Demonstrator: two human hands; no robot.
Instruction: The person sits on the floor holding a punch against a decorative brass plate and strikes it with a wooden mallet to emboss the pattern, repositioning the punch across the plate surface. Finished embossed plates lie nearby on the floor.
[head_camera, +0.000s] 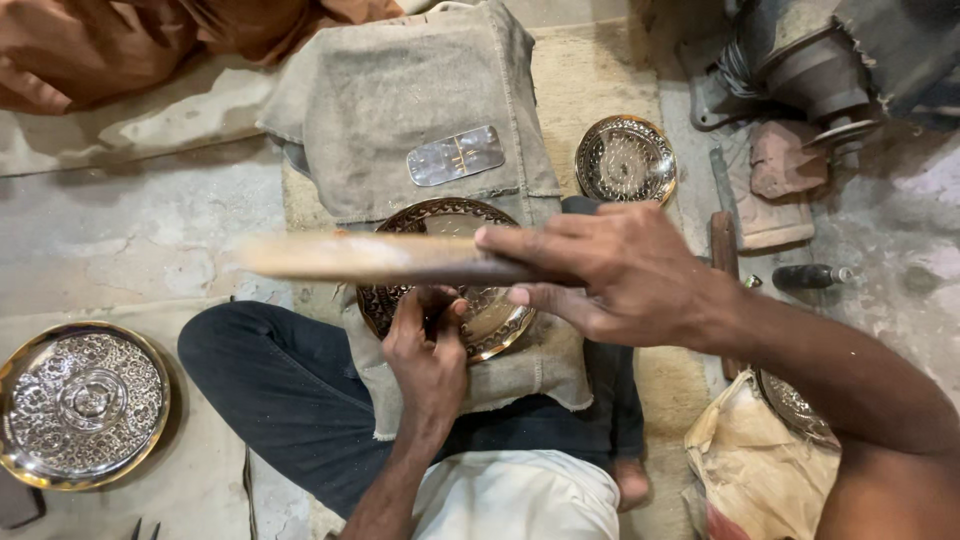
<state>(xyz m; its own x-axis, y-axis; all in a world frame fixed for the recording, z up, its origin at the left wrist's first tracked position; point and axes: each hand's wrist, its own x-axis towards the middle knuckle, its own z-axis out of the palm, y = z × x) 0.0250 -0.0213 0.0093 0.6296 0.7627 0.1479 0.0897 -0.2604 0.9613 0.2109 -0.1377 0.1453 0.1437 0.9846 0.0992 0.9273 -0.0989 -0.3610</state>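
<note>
Head view is looking down on a person sitting cross-legged on the floor, which is covered in worn grey cloth and sacking. A folded sackcloth pad is lying across the lap and stretching to the far side, with a small flat metal plate resting on it. At the near left, a large silvery embossed tray with a gold rim is lying on the floor. On the far right, a dark machine is standing, with a smaller patterned dish just beside the pad and a crumpled paper bag at the near right.

On the lap pad, the engraved brass plate is sitting flat. The left hand is pinching a small tool, mostly hidden, against the plate's near part, fingers closed together on it. The right hand is clamped around a wooden stick, holding it level above the plate, blurred.

Judging by this, the chasing or engraving step is under way; the next blow would call for the stick landing squarely on the tool's head while the left hand is keeping the tip steady on the pattern.
</note>
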